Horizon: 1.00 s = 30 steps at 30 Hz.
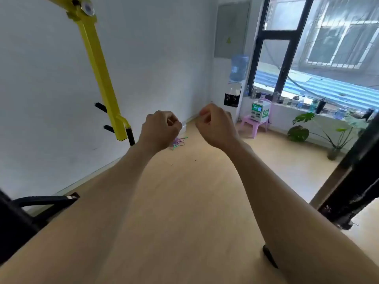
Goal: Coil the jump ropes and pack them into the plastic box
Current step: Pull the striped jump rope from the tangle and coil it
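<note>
Both my arms stretch out in front of me above the wooden floor. My left hand and my right hand are curled into loose fists, and nothing shows in either of them. Far ahead on the floor near the wall lies a tangle of purple and green jump ropes, partly hidden behind my left hand. Just beyond the ropes sits something clear, perhaps the plastic box, mostly hidden between my hands.
A yellow exercise frame with black pegs stands at the left wall. A black machine post rises on the right. At the back are a water dispenser, a pink stool and a potted plant.
</note>
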Available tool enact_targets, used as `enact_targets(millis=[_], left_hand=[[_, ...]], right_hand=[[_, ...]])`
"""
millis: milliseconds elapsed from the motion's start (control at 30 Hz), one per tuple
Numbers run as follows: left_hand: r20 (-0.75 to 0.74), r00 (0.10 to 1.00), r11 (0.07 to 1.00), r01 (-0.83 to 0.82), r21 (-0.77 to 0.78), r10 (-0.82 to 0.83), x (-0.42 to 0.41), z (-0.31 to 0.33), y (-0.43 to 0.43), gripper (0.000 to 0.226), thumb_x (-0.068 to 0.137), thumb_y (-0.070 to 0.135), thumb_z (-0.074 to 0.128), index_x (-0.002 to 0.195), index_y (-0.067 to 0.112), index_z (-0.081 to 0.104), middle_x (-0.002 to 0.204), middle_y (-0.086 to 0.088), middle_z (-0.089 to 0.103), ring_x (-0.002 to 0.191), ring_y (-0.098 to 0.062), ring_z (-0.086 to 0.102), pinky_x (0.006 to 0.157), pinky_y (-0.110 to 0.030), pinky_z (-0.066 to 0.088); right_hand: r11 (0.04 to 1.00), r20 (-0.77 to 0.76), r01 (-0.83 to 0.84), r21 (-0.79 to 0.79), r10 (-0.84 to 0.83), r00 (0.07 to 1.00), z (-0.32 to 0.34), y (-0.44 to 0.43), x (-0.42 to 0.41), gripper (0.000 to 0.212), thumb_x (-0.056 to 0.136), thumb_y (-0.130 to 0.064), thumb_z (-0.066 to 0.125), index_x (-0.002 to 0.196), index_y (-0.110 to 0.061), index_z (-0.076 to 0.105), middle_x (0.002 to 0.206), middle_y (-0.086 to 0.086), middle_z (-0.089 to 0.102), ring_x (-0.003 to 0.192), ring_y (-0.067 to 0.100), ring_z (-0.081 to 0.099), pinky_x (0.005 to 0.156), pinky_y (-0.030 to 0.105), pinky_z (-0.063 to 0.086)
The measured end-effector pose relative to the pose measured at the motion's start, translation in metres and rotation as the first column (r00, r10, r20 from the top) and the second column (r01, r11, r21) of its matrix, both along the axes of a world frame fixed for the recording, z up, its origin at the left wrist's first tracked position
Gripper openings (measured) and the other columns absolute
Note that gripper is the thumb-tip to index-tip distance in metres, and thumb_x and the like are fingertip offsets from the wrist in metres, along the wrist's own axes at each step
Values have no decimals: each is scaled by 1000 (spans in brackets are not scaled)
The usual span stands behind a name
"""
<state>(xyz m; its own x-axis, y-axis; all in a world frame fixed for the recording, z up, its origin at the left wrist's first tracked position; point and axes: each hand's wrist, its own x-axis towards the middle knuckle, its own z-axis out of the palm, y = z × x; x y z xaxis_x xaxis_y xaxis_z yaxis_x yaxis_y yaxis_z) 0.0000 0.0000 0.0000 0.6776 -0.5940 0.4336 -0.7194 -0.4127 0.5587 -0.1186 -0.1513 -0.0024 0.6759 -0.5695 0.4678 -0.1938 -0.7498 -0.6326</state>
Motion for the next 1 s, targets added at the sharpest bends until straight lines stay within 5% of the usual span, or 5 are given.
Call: enact_targets(millis=[300,600,733,1000], left_hand=[[-56,997,995,-55,82,59,96,-22,-138,14,83,33,58,79,27,70,74,13,70,78,-13,67,79,-39,59],[-138,990,968,45,249,-10,242,-48,-247,19,82,39,56,82,28,72,81,10,73,82,-14,69,80,-41,61],[-196,975,921,169,351,-104,328,-59,-287,15,91,29,60,85,29,74,89,7,74,90,-13,68,75,-30,55],[-269,961,941,150,304,-67,477,-82,-388,16,83,35,58,73,25,66,80,-1,70,77,-22,67,63,-30,50]], right_hand=[[1000,-110,-27,0,26,994,-27,-148,112,28,86,-27,64,114,-20,66,100,1,67,93,21,59,75,34,48],[999,-170,-52,-14,48,984,-46,-247,256,22,91,-26,61,111,-20,67,104,0,68,95,18,59,74,32,48],[998,-216,-61,11,62,974,-46,-289,333,12,89,-25,61,97,-23,70,96,-2,69,94,18,62,81,37,56],[998,-230,-10,61,24,973,-65,-385,467,15,91,-24,62,101,-19,72,91,-4,69,90,15,59,74,31,47]])
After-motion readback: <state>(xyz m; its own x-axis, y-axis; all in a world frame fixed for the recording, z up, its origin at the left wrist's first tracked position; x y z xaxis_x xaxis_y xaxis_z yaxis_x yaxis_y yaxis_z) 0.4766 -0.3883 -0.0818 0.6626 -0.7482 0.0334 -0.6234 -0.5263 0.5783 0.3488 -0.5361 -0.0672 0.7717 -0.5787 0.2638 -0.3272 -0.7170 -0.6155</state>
